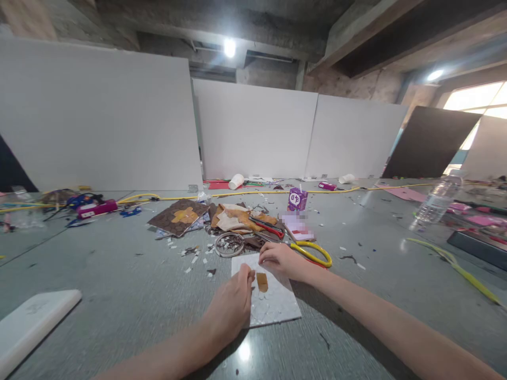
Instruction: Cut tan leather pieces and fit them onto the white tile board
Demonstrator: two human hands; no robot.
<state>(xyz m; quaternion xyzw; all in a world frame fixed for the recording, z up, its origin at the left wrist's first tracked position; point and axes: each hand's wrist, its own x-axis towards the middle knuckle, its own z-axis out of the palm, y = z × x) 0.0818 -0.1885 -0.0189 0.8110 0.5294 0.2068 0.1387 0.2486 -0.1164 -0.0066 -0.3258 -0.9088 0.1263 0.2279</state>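
Observation:
A white board (273,303) covered in small white mosaic pieces lies on the grey table in front of me. A tan piece (262,281) sits on it near the middle. My left hand (232,306) rests on the board's left edge, fingertips close to the tan piece. My right hand (279,259) lies curled on the board's far edge, fingers bent down; whether it grips a small piece I cannot tell. Yellow-handled scissors (312,250) lie just right of that hand.
A round dish of dark chips (229,244), red-handled scissors (269,228), brown and tan scraps (237,217) and a dark mosaic panel (179,216) lie behind the board. A purple carton (297,199), a water bottle (438,200), a yellow cable (237,194) and a white pad (31,322) are around.

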